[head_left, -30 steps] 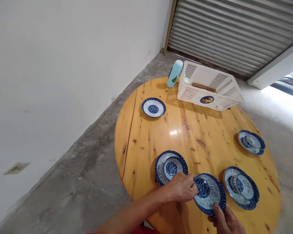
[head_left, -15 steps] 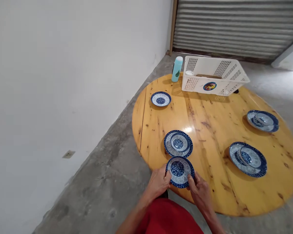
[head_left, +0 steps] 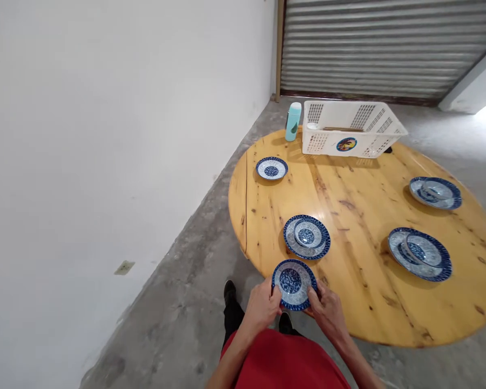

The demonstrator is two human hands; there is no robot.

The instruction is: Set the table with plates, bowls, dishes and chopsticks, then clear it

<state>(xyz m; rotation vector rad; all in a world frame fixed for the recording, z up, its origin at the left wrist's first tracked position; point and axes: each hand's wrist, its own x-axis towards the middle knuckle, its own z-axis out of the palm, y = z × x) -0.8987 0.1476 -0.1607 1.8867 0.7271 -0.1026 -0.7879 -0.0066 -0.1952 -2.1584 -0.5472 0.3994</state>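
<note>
Between both hands I hold a blue-and-white patterned plate by its rim, close to my body at the table's near edge. My left hand grips its left side, thumb on top. On its right side, my right hand is closed with the thumb over the rim; the fingers beneath are partly hidden. Just beyond lies a larger plate with a small bowl on it. Farther left on the table rests a single plate.
The round wooden table also bears two plates with glass-like bowls, one plate at the right and another plate behind it. A white basket holding chopsticks and a light-blue bottle stand at the back. A white wall runs along the left.
My view has shifted and my feet now show below. The held plate stays in both hands, now a little farther from the plate with the bowl.
</note>
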